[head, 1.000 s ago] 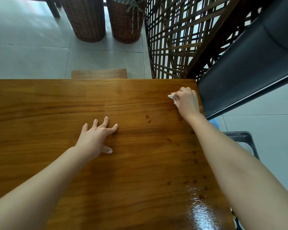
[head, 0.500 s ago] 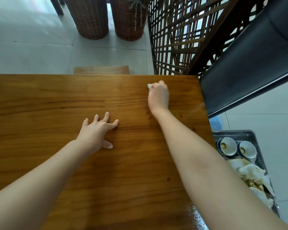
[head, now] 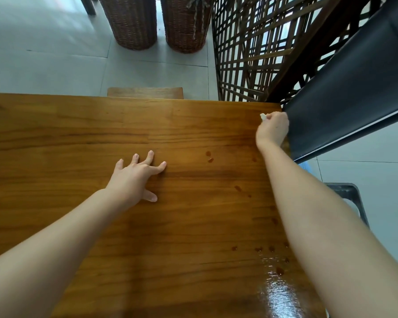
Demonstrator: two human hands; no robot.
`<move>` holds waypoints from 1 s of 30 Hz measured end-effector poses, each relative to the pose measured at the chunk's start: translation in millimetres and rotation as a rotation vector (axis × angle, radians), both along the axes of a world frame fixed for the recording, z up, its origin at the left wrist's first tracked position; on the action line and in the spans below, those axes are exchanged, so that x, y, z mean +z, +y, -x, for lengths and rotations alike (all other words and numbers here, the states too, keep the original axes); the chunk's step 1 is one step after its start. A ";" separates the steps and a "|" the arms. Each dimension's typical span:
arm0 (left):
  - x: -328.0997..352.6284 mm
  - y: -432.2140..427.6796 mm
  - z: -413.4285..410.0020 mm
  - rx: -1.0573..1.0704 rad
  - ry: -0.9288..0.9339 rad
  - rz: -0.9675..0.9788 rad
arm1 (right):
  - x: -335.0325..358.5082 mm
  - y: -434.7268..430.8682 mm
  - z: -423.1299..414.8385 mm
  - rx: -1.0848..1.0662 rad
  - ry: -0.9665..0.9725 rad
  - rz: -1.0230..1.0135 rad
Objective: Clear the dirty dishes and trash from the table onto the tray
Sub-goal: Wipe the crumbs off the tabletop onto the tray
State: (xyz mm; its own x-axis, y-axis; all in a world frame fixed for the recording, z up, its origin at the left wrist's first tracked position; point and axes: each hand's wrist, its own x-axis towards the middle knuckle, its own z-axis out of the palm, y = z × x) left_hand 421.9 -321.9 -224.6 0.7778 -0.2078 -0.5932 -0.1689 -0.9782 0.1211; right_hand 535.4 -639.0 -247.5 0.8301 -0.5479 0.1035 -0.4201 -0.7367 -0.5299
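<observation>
**At the far right table (head: 78,134) corner: wiping with a small white wad (head: 262,116)**

Possibly smearing the brown droplets (head: 209,156) instead of lifting them with so small a wad; possibly knocking it off the edge, working this near the corner. Reaching far out with the right hand (head: 272,129), curling tightly round the wad, pressing it down. Bracing mid-table with the left hand (head: 136,177), lying flat, spreading wide, holding nothing. Glimpsing only a corner of the grey tray (head: 347,188), low on the right beside the table.

Orange-brown wooden table (head: 101,138): smooth, glossy varnish, wet sheen near right edge. Two brown wicker baskets (head: 133,21): rough weave. Grey floor tiles (head: 44,65): matt.
</observation>
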 end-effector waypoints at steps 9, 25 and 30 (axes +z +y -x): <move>-1.3 -1.0 1.4 0.022 -0.014 -0.011 | -14.5 164.1 75.5 0.789 -0.016 0.023; -1.8 -4.2 -0.8 0.043 0.005 -0.043 | -12.8 127.3 128.5 0.570 0.006 -0.011; -1.6 -4.2 -1.2 0.050 0.003 -0.043 | -11.9 117.1 135.8 0.787 0.034 0.032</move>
State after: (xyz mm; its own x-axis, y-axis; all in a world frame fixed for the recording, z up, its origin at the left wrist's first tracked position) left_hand 423.1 -326.1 -226.2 0.7851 -0.1425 -0.6028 -0.1190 -0.9897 0.0790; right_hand 399.5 -521.9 -259.4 0.9757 0.2053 0.0766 0.2158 -0.8388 -0.4998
